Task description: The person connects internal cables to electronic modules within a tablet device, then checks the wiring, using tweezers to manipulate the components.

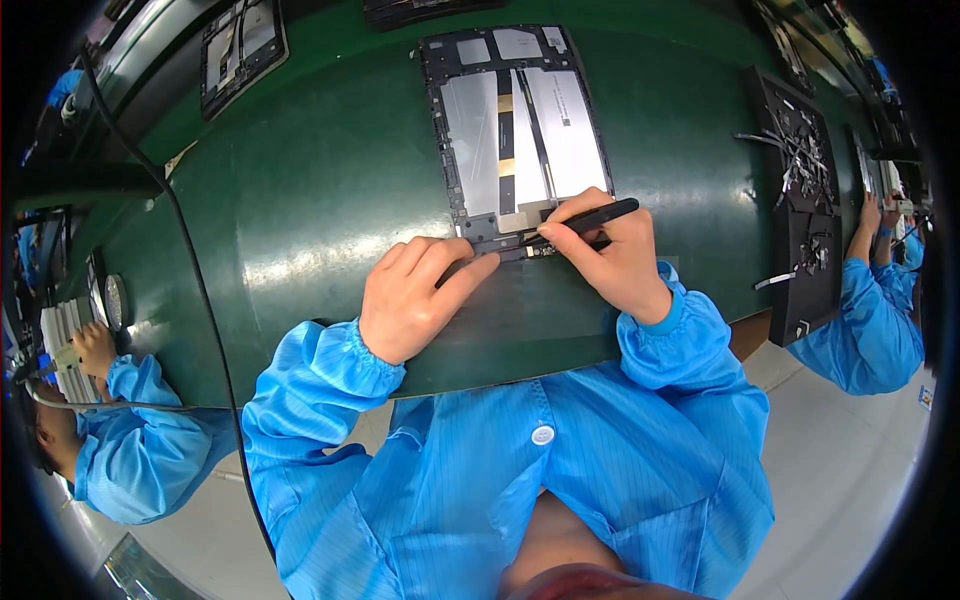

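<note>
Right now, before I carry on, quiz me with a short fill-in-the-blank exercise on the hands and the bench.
1. The right hand holds a slim tool coloured ____.
2. The left hand touches the end of the opened device that is ____ to the person, not farthest.
3. The tabletop is coloured ____.
4. The black tray of loose parts lies to the ____ of the device.

Missing words: black; nearest; green; right.

- Smock (620, 470): I observe bright blue cloth with fine darker stripes.
- Button (542, 435): round, white, at the front.
- Sleeves (690, 345): loose, blue, ending in gathered cuffs (383, 375).
</note>
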`<control>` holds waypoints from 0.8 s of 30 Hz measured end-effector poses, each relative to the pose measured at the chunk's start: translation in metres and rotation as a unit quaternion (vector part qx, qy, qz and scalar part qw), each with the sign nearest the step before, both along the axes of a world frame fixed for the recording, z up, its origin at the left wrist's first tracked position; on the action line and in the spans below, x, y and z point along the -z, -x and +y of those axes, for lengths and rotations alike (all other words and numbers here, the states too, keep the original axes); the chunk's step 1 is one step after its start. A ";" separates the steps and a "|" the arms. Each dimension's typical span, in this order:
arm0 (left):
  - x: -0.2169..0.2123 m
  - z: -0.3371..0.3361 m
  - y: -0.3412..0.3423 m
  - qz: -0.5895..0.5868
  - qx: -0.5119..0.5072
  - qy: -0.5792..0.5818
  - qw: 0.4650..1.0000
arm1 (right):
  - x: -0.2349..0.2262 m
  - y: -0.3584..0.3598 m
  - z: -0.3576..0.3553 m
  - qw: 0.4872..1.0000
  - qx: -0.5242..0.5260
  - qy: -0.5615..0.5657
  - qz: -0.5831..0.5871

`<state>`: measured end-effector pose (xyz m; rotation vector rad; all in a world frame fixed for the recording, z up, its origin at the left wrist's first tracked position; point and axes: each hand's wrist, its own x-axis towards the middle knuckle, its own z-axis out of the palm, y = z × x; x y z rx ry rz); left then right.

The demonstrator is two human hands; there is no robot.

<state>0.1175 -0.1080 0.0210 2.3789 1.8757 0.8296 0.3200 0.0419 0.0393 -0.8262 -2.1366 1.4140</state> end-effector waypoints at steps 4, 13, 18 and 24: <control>-0.001 0.000 0.000 0.003 0.003 0.001 1.000 | 0.003 -0.001 0.000 0.998 -0.018 -0.066 0.005; -0.008 -0.006 0.006 0.051 0.034 -0.026 0.998 | 0.015 -0.003 -0.017 0.986 -0.021 0.089 0.139; -0.010 -0.008 0.004 0.040 0.020 -0.008 0.999 | 0.021 0.001 -0.024 0.991 -0.068 -0.053 0.102; -0.010 -0.009 0.004 0.037 0.020 -0.008 0.999 | 0.018 0.001 -0.023 0.983 -0.090 -0.127 0.096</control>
